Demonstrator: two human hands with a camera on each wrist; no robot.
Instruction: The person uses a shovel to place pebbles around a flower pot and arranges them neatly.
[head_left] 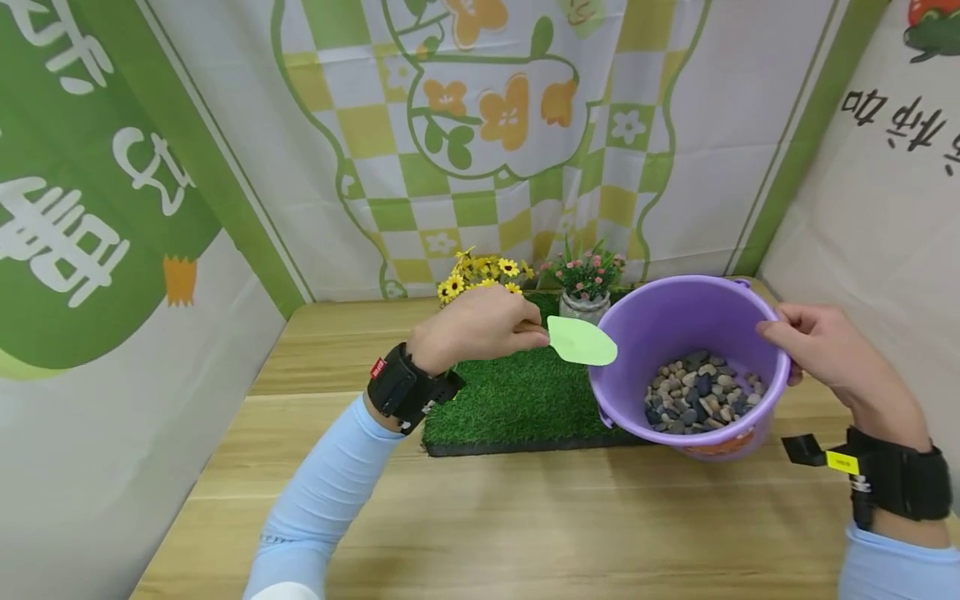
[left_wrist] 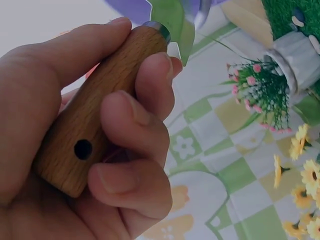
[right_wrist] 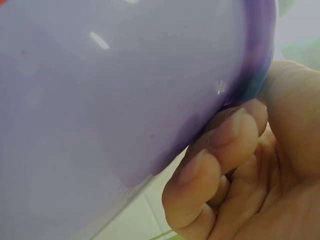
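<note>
I'm watching the two hands working apart: the left hand is gripping the trowel by its handle, and the right hand is pinching the right rim of the bucket. The blade is pointing right, its tip overlapping the bucket's left rim in my head view; I can't tell whether they're touching. Pebbles are lying inside the bucket, which is hiding the turf's right end on the tabletop. Beyond, yellow flowers are showing partly behind the left hand, and a pot of pink blooms is standing between trowel and cloth.
</note>
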